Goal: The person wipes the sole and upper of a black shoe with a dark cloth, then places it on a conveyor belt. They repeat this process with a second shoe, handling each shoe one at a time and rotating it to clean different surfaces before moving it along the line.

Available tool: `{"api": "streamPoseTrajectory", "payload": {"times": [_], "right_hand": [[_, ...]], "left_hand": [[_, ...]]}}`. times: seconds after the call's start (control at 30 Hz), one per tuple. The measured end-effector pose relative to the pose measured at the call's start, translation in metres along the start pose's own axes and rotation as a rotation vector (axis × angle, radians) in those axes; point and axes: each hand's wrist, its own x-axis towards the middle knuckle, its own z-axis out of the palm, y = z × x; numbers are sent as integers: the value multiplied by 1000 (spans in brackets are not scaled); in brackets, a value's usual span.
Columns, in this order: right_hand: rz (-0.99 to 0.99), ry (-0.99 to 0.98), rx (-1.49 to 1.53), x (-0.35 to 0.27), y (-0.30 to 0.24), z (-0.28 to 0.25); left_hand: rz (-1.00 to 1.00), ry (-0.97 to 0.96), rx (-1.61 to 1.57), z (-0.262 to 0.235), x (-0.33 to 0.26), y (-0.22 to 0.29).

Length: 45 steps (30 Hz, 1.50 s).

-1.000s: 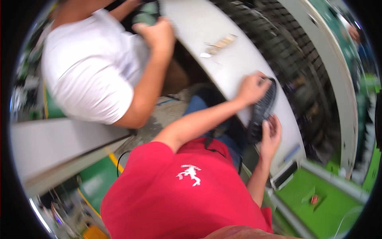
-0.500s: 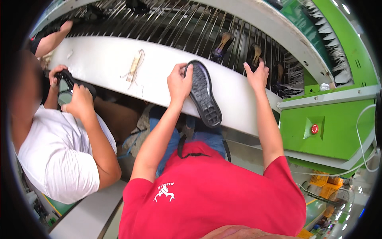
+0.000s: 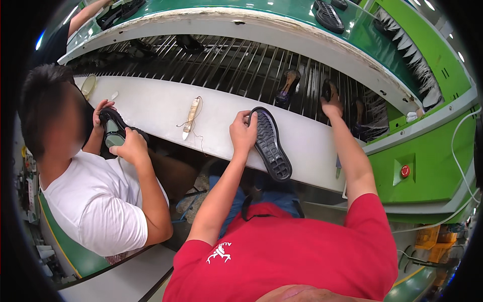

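My left hand (image 3: 243,132) is closed round one end of a black shoe sole (image 3: 272,146), its treaded underside facing up, above the white ledge. At the right, my right hand (image 3: 332,106) reaches over the metal rollers and grips a dark shoe upper (image 3: 328,90); its fingers are partly hidden. To the left of that hand, another dark shoe upper (image 3: 288,89) with a tan inside lies on the rollers. A further dark shoe upper (image 3: 359,111) sits just right of my right wrist, near the machine's white bristles.
On the white ledge (image 3: 161,103) lies a cream-coloured stick wrapped in thread (image 3: 191,118). Beyond the rollers (image 3: 236,65) runs a green belt carrying a black sole (image 3: 328,17). A co-worker (image 3: 105,201) at left handles a black shoe. The green machine (image 3: 427,171) bears a red button (image 3: 405,171).
My right hand has gone from spread fingers beside the shoe upper to gripping it. My left hand still holds the sole. The view has shifted, bringing the green belt into sight.
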Motion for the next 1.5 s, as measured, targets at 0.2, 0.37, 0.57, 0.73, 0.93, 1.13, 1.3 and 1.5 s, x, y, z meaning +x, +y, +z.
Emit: {"api": "streamPoseTrajectory", "payload": {"times": [0.2,0.37,0.57,0.73,0.93,1.13,1.3,1.5], "right_hand": [[210,-395,1626,-42,8,-68],[-60,-524,2094,-156,4,-108],[39,-502,1858,-217,24,-72],[70,-637,1901,-241,37,-71],[-56,-674,2073,-260,44,-94],[-61,-498,1721,-285,44,-83],[-62,-423,1598,-299,50,-59],[-265,-156,1311,-320,37,-63]], "left_hand": [[19,34,46,-4,3,-16],[10,1,-18,-5,7,-17],[-23,-56,-119,-8,7,-18],[-146,-88,-221,-7,7,2],[151,-162,-296,7,36,78],[142,-316,-415,7,27,118],[129,-352,-386,18,29,93],[180,-310,-463,24,14,103]]}}
